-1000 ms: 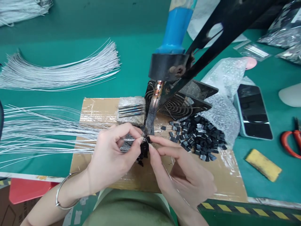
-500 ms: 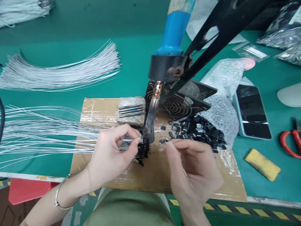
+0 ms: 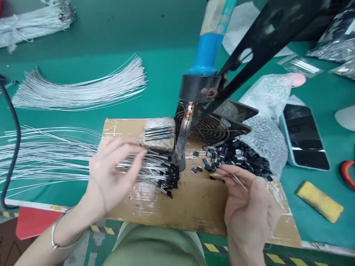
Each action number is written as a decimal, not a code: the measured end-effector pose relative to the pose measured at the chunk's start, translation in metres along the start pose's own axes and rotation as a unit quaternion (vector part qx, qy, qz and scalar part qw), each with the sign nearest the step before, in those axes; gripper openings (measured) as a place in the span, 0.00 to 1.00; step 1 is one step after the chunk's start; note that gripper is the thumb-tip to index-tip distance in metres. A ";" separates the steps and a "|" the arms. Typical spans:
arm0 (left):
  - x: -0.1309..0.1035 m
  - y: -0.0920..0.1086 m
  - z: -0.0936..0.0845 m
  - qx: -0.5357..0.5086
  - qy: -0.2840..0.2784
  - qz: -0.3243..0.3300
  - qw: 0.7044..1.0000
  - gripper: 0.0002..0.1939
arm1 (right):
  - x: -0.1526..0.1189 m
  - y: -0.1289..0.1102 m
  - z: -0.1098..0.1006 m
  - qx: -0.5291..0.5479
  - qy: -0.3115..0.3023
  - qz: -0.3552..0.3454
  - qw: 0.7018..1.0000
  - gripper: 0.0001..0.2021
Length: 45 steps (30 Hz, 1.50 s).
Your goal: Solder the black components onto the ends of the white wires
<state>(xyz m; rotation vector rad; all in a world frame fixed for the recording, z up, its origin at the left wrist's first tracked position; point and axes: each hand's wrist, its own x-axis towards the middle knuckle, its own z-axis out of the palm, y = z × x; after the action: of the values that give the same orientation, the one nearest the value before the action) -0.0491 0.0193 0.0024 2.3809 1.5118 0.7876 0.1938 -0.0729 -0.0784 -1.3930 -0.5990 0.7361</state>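
My left hand [image 3: 115, 171] is over the left of the cardboard, thumb and forefinger pinched on a thin wire at the bundle's upper edge. Beneath it, several white wires [image 3: 55, 155] run right and end in small black connectors [image 3: 169, 179]. My right hand [image 3: 248, 199] is curled, palm up, with a thin strand of solder wire [image 3: 240, 182] between its fingers. Its fingertips are beside the near edge of a pile of loose black connectors [image 3: 238, 155]. Between the hands, a soldering iron [image 3: 185, 129] points down from a black stand arm, its tip above the cardboard.
A small fan [image 3: 210, 127] stands behind the iron. Metal rods lie on a pale block [image 3: 159, 144] on the cardboard [image 3: 194, 207]. Another wire bundle [image 3: 83, 90] lies at the back left. To the right are bubble wrap [image 3: 266, 107], a phone [image 3: 305, 136], a yellow sponge [image 3: 320, 201] and red-handled pliers [image 3: 348, 173].
My left hand has drawn back left from the iron's tip, uncovering the connector ends. My right hand has moved right, toward the loose connectors, and turned palm up. The view has shifted slightly.
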 end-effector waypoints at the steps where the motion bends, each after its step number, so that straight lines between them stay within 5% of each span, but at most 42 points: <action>1: 0.008 -0.012 -0.002 0.051 0.014 0.000 0.999 0.06 | 0.000 0.000 0.000 0.003 0.000 -0.001 1.000 0.21; 3: 0.031 -0.041 -0.003 0.186 0.003 -0.012 0.983 0.11 | 0.000 0.000 0.000 0.006 0.004 -0.009 1.000 0.21; 8: 0.092 -0.121 0.012 0.297 -0.084 -0.008 0.951 0.17 | 0.001 0.002 0.000 0.000 0.005 -0.034 0.999 0.20; 14: 0.116 -0.152 0.024 0.304 -0.143 0.033 0.941 0.15 | 0.001 0.001 0.000 -0.019 0.006 -0.026 0.999 0.21; 21: 0.111 -0.146 0.004 0.233 -0.123 0.018 0.965 0.13 | 0.000 -0.001 -0.001 -0.023 -0.008 -0.025 0.999 0.21; 26: 0.103 -0.132 -0.008 0.015 -0.029 -0.047 0.998 0.11 | 0.000 0.001 -0.002 -0.021 -0.010 -0.014 1.000 0.20; 29: 0.097 -0.117 -0.013 -0.099 0.014 -0.085 0.991 0.07 | -0.001 0.002 -0.003 -0.027 -0.009 -0.009 1.000 0.21; 34: 0.083 -0.087 -0.035 -0.119 0.017 -0.133 0.984 0.09 | 0.000 0.004 -0.004 -0.035 -0.010 -0.011 0.999 0.22; 37: 0.071 -0.076 -0.054 -0.132 -0.062 -0.140 0.979 0.09 | -0.001 0.004 -0.003 -0.022 -0.003 -0.013 1.000 0.24; 40: 0.056 -0.069 -0.066 -0.223 -0.236 -0.151 0.934 0.07 | -0.004 0.000 -0.001 -0.037 -0.018 -0.010 0.999 0.24; 45: 0.030 -0.048 -0.058 -0.303 -0.335 -0.176 0.875 0.08 | -0.013 -0.017 0.013 -0.105 -0.175 -0.077 0.976 0.15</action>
<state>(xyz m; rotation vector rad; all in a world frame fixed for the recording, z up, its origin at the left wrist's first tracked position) -0.1078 0.0615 0.0387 1.5916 1.1205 0.2359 0.1774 -0.0752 -0.0593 -1.3996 -1.0760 0.8163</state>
